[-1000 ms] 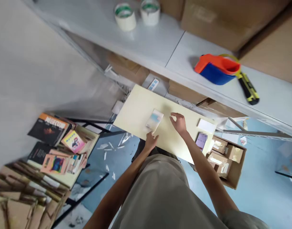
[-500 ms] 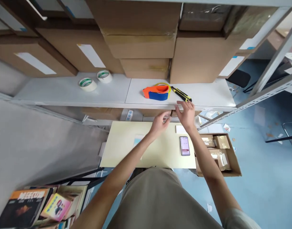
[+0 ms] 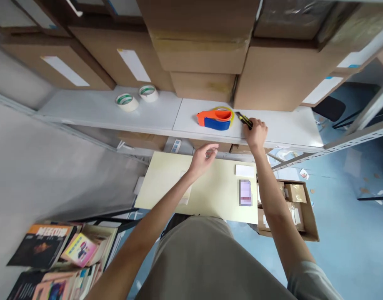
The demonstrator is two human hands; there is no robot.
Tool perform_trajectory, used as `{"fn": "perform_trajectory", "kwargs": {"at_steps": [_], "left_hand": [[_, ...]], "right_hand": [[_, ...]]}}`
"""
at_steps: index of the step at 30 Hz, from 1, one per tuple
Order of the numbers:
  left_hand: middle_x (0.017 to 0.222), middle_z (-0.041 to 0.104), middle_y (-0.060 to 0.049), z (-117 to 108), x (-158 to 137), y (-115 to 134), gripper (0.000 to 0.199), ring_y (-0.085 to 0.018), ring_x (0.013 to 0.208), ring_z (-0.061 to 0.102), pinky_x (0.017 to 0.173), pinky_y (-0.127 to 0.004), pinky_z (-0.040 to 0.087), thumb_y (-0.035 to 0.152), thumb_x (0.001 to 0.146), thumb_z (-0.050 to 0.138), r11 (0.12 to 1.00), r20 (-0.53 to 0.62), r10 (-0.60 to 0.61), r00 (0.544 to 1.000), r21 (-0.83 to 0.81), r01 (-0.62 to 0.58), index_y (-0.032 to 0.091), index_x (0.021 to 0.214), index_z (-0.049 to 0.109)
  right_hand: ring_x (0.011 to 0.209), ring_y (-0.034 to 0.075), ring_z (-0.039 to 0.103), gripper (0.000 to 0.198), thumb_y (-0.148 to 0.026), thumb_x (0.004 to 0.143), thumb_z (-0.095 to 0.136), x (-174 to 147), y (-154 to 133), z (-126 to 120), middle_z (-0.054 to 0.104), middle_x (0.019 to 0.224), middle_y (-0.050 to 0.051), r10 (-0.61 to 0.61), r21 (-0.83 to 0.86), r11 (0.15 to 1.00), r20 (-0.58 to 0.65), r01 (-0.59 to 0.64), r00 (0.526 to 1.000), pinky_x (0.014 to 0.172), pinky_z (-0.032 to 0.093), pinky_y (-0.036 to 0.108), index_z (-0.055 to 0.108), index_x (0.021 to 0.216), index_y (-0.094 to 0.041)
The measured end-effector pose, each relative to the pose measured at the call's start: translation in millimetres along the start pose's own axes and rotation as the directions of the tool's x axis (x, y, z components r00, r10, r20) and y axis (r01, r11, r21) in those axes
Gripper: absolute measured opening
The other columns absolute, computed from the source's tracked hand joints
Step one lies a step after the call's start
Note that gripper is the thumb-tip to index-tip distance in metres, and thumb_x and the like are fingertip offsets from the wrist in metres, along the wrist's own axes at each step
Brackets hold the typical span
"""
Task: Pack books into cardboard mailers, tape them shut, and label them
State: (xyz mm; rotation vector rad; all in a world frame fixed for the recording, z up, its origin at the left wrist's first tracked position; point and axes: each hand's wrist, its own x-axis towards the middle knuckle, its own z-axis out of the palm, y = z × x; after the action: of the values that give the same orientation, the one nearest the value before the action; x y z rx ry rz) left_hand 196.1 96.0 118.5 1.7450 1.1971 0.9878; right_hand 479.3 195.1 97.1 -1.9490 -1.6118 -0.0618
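My right hand has its fingers closed around the rear of a black and yellow utility knife. The knife's front part points up and left, at the shelf surface. Left of it lies an orange and blue tape dispenser with a roll of yellow tape. My left hand hovers over the cream tabletop, just below the shelf edge. Its thumb and fingers are loosely curled and apart, with nothing visible between them.
Two tape rolls stand on the shelf's left half, with cardboard boxes behind. A phone and a white box rest on the cream table. An open carton holds smaller boxes. Books sit lower left.
My right hand has moved forward onto the shelf and closed around the utility knife. My left hand stays over the table, slightly lower left. The view has shifted a little.
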Motion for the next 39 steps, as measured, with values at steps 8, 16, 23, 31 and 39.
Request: {"fn": "perform_trajectory", "kwargs": {"at_steps": [8,16,23,31,39], "left_hand": [[0.139,0.075,-0.015,-52.5,-108.8,-176.5,0.035,-0.026,0.125,0.074,0.110,-0.039,0.060,0.012,0.101,0.056,0.792,-0.083,-0.513,0.854,0.338,0.509,0.016,0.130,0.074],[0.179,0.036,-0.021,-90.7,-210.4,-271.6,0.059,-0.033,0.171,0.024,0.140,-0.049,0.024,0.002,0.096,0.050,0.711,0.086,-0.524,0.848,0.592,0.379,0.006,0.155,0.053],[0.184,0.026,-0.018,-78.1,-213.6,-275.7,0.061,-0.034,0.174,0.017,0.140,-0.055,0.020,0.015,0.095,0.059,0.766,0.259,-0.482,0.837,0.588,0.260,0.015,0.156,0.057],[0.184,0.029,-0.017,-113.9,-191.6,-299.1,0.068,-0.037,0.172,0.021,0.139,-0.056,0.022,0.018,0.094,0.057,0.830,0.422,-0.389,0.819,0.546,0.112,0.014,0.162,0.054],[0.182,0.033,-0.016,-147.0,-147.8,-339.7,0.071,-0.038,0.170,0.025,0.138,-0.056,0.025,0.016,0.094,0.052,0.872,0.609,-0.243,0.755,0.479,-0.106,0.011,0.165,0.051]], "right_hand": [[0.119,0.035,0.069,0.053,-0.065,0.112,0.047,-113.2,-14.0,-34.9,0.068,0.136,0.012,-0.052,0.148,0.985,-0.236,0.088,0.970,0.107,0.054,0.063,0.057,0.151,-0.031],[0.116,0.035,0.071,0.044,-0.053,0.107,0.062,-271.4,-73.4,-6.4,0.075,0.125,0.014,0.064,0.208,0.974,0.121,-0.089,0.991,0.104,0.057,0.059,0.067,0.141,-0.026],[0.111,0.035,0.073,0.036,-0.045,0.102,0.063,-364.4,-139.6,65.7,0.078,0.116,0.015,0.260,0.195,0.908,0.429,-0.370,0.865,0.104,0.059,0.055,0.071,0.130,-0.023],[0.112,0.031,0.075,0.044,-0.035,0.100,0.064,-383.5,-235.5,161.0,0.064,0.137,0.015,0.372,0.046,0.873,0.580,-0.485,0.724,0.093,0.063,0.042,0.065,0.142,-0.024],[0.098,0.029,0.076,0.041,-0.026,0.105,0.057,-368.2,-268.8,218.5,0.060,0.143,0.017,0.391,-0.136,0.910,0.598,-0.393,0.700,0.086,0.061,0.041,0.061,0.146,-0.024]]}}
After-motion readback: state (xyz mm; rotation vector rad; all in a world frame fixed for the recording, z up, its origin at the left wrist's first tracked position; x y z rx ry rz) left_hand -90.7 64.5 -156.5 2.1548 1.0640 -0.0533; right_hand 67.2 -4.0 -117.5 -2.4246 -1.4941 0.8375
